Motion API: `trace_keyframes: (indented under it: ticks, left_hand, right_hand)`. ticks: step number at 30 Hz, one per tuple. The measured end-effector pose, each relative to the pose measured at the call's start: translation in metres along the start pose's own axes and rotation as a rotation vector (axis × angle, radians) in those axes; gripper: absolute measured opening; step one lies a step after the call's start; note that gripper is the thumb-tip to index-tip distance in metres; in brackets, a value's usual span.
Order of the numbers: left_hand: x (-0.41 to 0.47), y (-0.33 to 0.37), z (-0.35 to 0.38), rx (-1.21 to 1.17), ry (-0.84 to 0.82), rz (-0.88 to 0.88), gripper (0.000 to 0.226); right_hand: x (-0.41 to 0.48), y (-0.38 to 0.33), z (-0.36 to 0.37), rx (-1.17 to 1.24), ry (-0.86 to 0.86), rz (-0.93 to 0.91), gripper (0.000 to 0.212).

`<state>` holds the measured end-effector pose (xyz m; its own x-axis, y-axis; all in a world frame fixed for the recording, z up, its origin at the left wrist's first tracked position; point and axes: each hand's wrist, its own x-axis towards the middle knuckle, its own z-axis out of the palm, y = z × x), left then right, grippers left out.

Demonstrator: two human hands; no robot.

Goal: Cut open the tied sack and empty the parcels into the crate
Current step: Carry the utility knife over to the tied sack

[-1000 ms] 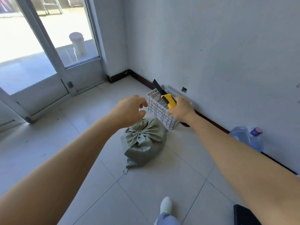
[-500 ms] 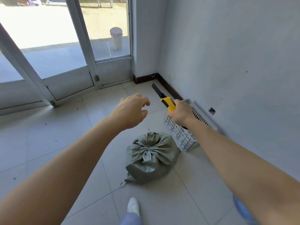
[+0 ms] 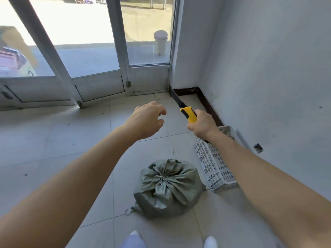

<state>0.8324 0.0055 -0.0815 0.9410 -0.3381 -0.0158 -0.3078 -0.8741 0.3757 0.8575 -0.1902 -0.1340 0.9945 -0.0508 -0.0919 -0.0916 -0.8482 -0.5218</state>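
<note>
I see both bare arms reaching out ahead of me over a floor (image 3: 53, 140) of large pale grey tiles with thin dark joints and a few small dark specks. The left hand (image 3: 148, 120) hangs in the air with its fingers loosely curled and nothing in them. The right hand (image 3: 202, 127) is clenched round the yellow handle of a knife (image 3: 188, 114), whose dark blade points up and away toward the corner of the room.

The sack (image 3: 168, 188) sits on the tiles below and between the 2 forearms, well apart from both hands. It is grey-green woven cloth, bulging, with its mouth gathered into pleats and tied at the middle of the top. The crate (image 3: 213, 167), white slatted plastic, stands just to the right of the sack against the wall (image 3: 268, 68), with my right forearm crossing over its far end. I cannot tell whether sack and crate touch.

The wall is plain off-white, scuffed, with a small dark square opening (image 3: 258, 148) low down near the crate. A dark brown skirting board (image 3: 206, 102) runs along its foot into the corner. Grey-framed glass doors (image 3: 89, 42) close off the far side, bright daylight behind them, and a pale bin (image 3: 160, 42) stands outside. The toes of 2 white shoes (image 3: 135, 238) show at the bottom edge.
</note>
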Motion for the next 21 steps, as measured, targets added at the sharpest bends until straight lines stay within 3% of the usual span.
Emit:
trace_keyframes:
  ticks: [6,10,21]
  left_hand:
    - [0.009,0.000,0.083,-0.109,0.046,-0.299,0.030]
    - [0.006,-0.010,0.165,-0.174,-0.027,-0.461,0.031]
    - [0.002,-0.091,0.431,-0.355,-0.072,-0.662,0.025]
  right_hand:
    - [0.040,0.051,0.044,-0.071,-0.153,-0.158,0.026]
    - [0.045,0.100,0.094,-0.088,-0.249,-0.197,0.025]
    - [0.054,0.246,0.297,-0.069,-0.364,-0.233,0.033]
